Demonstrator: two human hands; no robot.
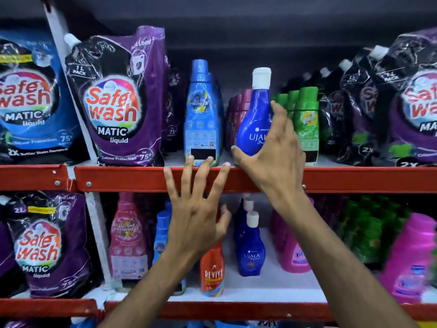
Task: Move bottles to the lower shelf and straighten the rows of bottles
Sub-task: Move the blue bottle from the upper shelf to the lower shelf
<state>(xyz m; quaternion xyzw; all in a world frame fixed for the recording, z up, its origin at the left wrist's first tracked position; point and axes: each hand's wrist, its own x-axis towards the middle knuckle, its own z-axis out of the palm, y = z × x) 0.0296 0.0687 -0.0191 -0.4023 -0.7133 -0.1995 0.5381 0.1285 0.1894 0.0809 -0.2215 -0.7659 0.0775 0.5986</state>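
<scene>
My right hand (274,150) grips a dark blue Ujala bottle (254,117) with a white cap, tilted at the front edge of the upper shelf (142,178). My left hand (196,209) is spread open in front of the red shelf rail, holding nothing, fingertips just below a light blue bottle (201,114). On the lower shelf (272,290) stand more Ujala bottles (249,247), a red Revive bottle (212,271) and a pink bottle (128,237).
Maroon bottles (238,110) and green bottles (305,117) line the upper shelf behind my right hand. Safe Wash pouches (115,100) fill both sides. Pink jugs (413,256) and green bottles (364,233) stand at the lower right. A white upright post (78,110) divides the bays.
</scene>
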